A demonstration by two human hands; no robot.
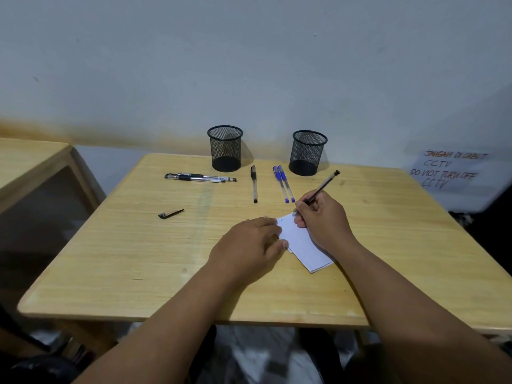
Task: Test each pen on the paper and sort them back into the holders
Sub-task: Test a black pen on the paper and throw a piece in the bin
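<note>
From the head camera, your right hand (321, 220) pinches a slim black pen (322, 187), tip on the small white paper pad (302, 245), barrel slanting up and away to the right toward the right black mesh holder (308, 152), the nearer holder for that hand. Your left hand (249, 245) lies flat with straight fingers, pinning the pad's left edge.

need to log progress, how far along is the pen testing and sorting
Early. Done: nothing sorted, both mesh holders look empty. In hand: the right hand writes with a black pen on the paper, steadied by the left hand; its cap lies aside. Left: five pens on the table.
</note>
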